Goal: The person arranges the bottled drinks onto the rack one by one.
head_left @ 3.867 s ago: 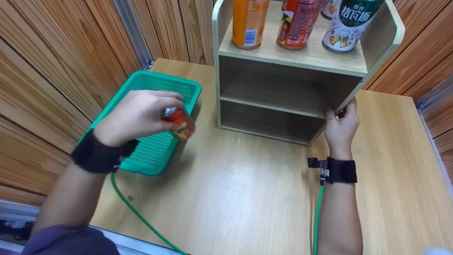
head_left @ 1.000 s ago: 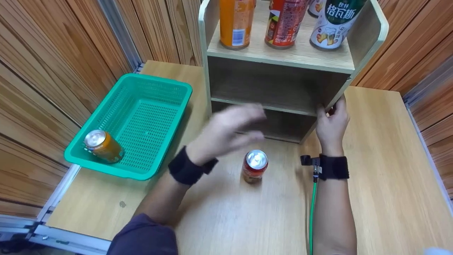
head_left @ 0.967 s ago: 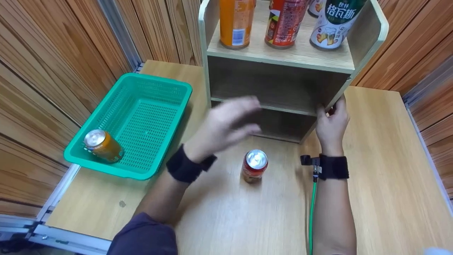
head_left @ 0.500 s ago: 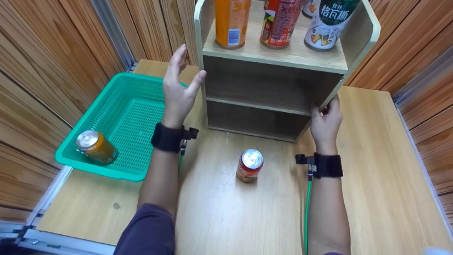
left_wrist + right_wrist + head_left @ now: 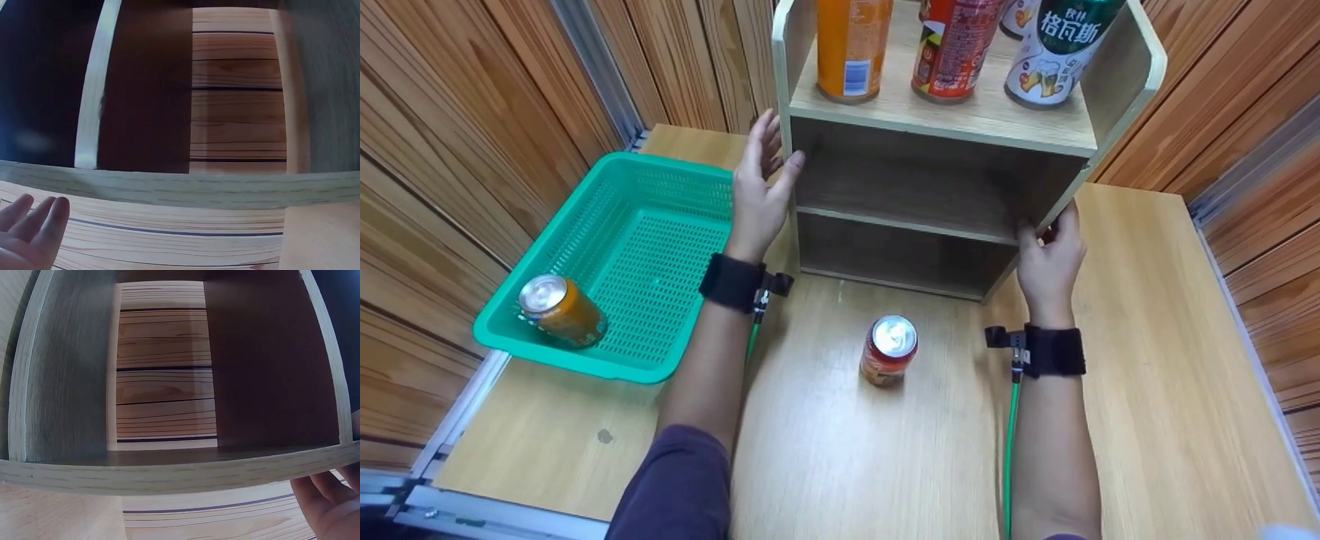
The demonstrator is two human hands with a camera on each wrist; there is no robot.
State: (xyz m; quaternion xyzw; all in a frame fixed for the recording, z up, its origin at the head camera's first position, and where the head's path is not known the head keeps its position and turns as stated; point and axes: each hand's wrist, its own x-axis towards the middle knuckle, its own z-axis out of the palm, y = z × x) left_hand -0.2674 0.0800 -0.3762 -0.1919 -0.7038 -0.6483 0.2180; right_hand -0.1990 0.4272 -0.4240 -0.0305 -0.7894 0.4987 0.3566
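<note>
A small wooden shelf unit (image 5: 896, 114) stands at the back of the table. My right hand (image 5: 1051, 270) grips its right side panel, thumb on the inner face and fingers behind the outer face, as the right wrist view (image 5: 332, 506) shows too. By the left side panel, my left hand (image 5: 761, 195) is raised with fingers extended, thumb near the front edge; in the left wrist view its fingertips (image 5: 55, 216) lie right at the panel's outer side. A short red drink can (image 5: 889, 354) stands upright on the table in front of the shelf.
A green plastic basket (image 5: 649, 251) sits to the left, with a tilted orange can (image 5: 566, 319) in its near corner. On the shelf's top stand an orange drink can (image 5: 853, 52), a red one (image 5: 956, 52) and a white-and-green one (image 5: 1054, 60). Wood-plank walls enclose the table.
The left hand held the red can over the basket; the can now stands on the table. That hand swept across the shelf front, then to its left side. The right hand keeps its grip.
</note>
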